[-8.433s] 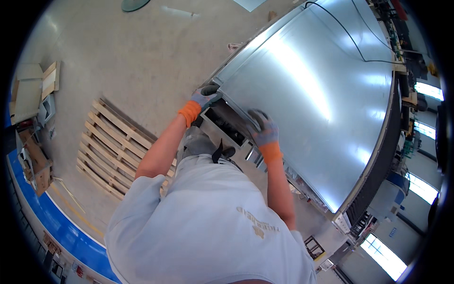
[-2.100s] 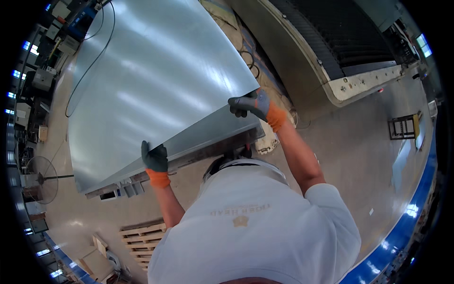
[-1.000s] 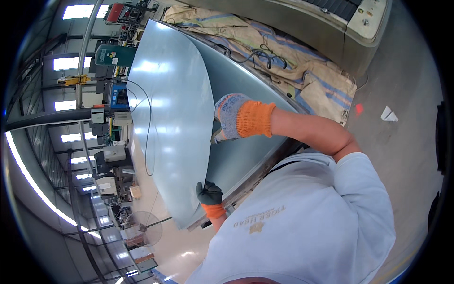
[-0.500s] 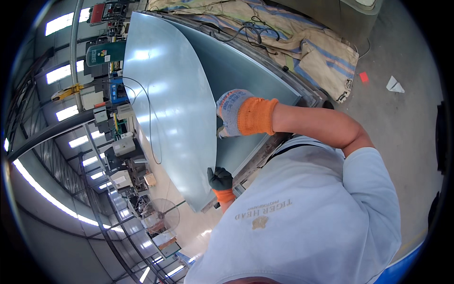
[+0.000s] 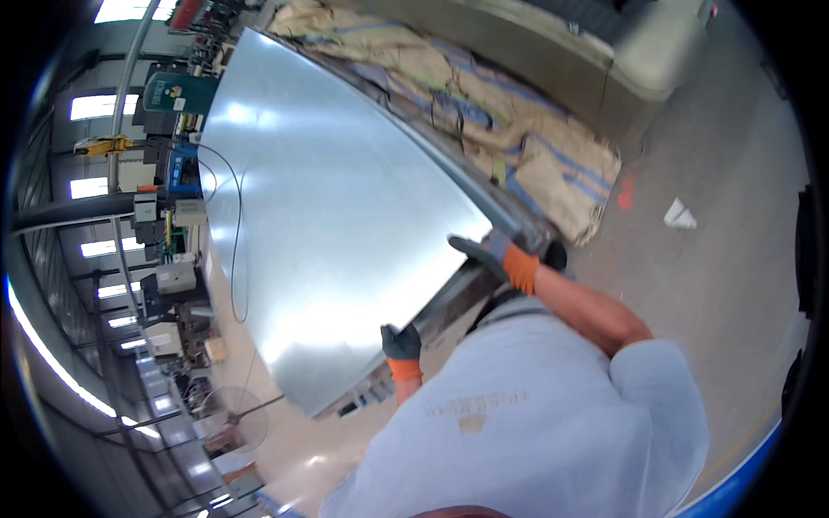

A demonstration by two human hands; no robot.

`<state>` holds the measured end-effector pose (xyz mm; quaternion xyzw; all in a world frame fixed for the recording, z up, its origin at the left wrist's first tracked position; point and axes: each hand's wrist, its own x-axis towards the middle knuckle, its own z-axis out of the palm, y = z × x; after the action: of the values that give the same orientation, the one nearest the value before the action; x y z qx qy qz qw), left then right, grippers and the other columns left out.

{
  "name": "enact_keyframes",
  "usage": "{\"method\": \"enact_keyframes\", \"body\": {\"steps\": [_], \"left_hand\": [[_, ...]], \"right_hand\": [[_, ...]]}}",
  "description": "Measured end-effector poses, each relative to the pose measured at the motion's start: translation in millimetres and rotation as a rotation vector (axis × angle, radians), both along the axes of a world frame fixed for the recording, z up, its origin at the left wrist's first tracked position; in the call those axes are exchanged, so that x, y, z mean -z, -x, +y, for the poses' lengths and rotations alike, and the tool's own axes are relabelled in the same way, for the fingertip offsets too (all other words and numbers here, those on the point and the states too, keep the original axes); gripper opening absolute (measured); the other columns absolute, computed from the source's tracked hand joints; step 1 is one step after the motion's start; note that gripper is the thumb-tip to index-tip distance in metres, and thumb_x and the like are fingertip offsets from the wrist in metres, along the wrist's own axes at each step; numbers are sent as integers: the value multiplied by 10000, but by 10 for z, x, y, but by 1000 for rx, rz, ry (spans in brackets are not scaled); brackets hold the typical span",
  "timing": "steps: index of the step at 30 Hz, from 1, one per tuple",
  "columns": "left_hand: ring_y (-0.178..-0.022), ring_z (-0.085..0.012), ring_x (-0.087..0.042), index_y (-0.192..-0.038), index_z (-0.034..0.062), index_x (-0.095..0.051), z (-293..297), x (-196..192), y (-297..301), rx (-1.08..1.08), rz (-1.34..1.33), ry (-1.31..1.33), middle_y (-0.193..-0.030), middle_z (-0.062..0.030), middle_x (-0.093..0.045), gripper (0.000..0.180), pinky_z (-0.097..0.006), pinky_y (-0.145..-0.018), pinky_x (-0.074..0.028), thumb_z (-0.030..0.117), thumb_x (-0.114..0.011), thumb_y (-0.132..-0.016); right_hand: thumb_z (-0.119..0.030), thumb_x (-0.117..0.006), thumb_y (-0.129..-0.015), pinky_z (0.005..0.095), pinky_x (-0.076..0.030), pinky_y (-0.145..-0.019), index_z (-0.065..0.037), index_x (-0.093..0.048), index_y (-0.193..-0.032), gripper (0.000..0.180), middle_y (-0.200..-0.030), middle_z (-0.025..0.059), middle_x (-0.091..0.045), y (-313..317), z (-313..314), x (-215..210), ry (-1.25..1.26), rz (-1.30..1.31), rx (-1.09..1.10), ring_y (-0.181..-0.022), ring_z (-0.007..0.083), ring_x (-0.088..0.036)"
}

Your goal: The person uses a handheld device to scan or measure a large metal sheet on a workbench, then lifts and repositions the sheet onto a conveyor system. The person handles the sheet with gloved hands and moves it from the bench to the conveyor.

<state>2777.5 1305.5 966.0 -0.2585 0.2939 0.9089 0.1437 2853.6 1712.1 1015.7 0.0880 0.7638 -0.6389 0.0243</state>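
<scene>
A large shiny metal sheet (image 5: 328,216) lies in front of me, flat over the stack beneath it. My left hand (image 5: 401,345), in a dark-palmed glove with an orange cuff, is closed on the sheet's near edge. At the right near corner my right hand (image 5: 490,252), gloved alike, grips the sheet. One dark finger or thumb stretches over its top face, and the other fingers are partly hidden below the edge.
Striped woven sacking (image 5: 553,164) with dark cables lies beyond the stack's right side. A pale machine body (image 5: 535,52) stands behind it. White scrap (image 5: 680,214) lies on the floor at right. At left are a green machine (image 5: 180,91) and a standing fan (image 5: 231,418).
The sheet's right side, raised and curved before with another sheet showing below, has come down nearly flat. My right hand has moved right and nearer to its corner; my left keeps its edge.
</scene>
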Motion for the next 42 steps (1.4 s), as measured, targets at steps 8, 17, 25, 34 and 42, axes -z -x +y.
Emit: {"method": "enact_keyframes", "body": {"steps": [8,17,25,34,42], "left_hand": [[-1373,-383,-484,-1483,118,-488,314,526,-28,93,167,111,-1490,-109,-543,643,-632,-1148,-378,493,-609,-974],[-904,-176,-633,-1115,138,-608,137,-817,70,-188,348,436,-1077,-17,-669,247,-318,-747,-501,353,-635,-998],[-1174,-243,-616,-1312,97,-599,1207,45,-243,-158,170,147,-1278,-41,-661,411,-434,-994,-531,352,-672,-998],[-1302,-285,-546,-1448,77,-494,3365,308,-570,-88,249,265,-1439,-83,-574,548,-460,-1121,-439,413,-601,-1028],[-1298,-299,-549,-1413,74,-533,4361,522,-764,-75,182,110,-1412,-94,-597,518,-472,-1153,-423,383,-637,-1010]], "right_hand": [[-347,-843,-846,394,-513,-956,-105,-600,-1408,659,-1211,161,-659,72,17,369,1254,-570,437,-1079,268,-635],[-317,-631,-1013,351,-510,-689,10,-726,-1059,344,-835,132,-740,77,142,-763,258,144,-11,-688,191,-667],[-218,-613,-996,317,-555,-760,-116,-690,-1298,329,-1000,73,-748,128,1027,88,567,-350,74,-837,159,-693],[-319,-806,-879,338,-567,-621,-41,-756,-1093,354,-855,111,-748,-19,3208,379,583,-335,133,-671,193,-698],[-368,-768,-927,329,-591,-605,-41,-667,-1132,399,-869,120,-738,-103,4395,661,925,-425,84,-676,212,-714]]}}
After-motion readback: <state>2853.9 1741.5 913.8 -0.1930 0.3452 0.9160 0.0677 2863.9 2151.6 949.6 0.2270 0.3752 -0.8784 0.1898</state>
